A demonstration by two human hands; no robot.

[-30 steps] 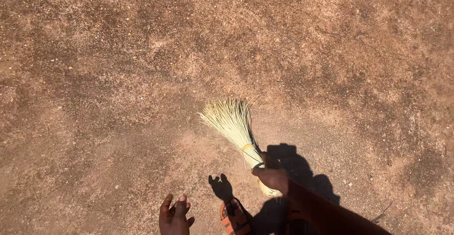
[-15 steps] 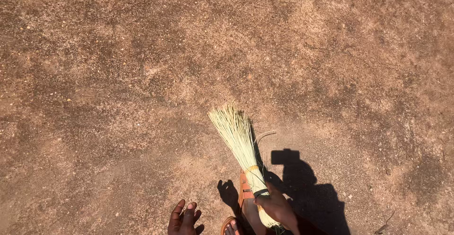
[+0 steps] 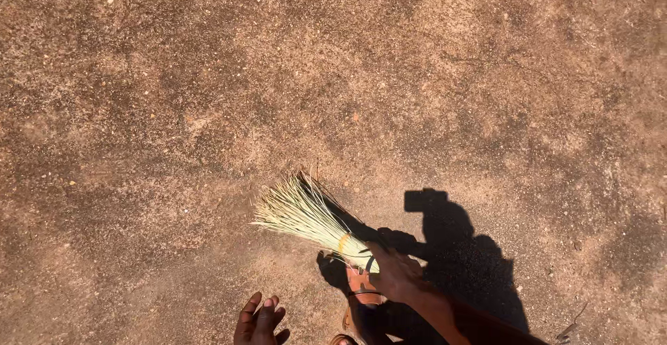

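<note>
My right hand (image 3: 394, 274) grips the bound end of a short broom (image 3: 306, 216) made of pale straw. The bristles fan out up and to the left, low over the brown dirt ground (image 3: 208, 95). My left hand (image 3: 258, 321) hangs at the bottom edge with fingers loosely apart and holds nothing. An orange sandal on my foot (image 3: 361, 284) shows just under the broom handle.
Packed reddish-brown earth with small pebbles fills the whole view. My dark shadow (image 3: 451, 248) falls on the ground to the right of the broom. A thin dry twig (image 3: 570, 324) lies at the lower right.
The broom has swung from pointing straight up to pointing up-left, its bristles spread wider. My right hand has moved up a little. The left hand stays at the bottom edge.
</note>
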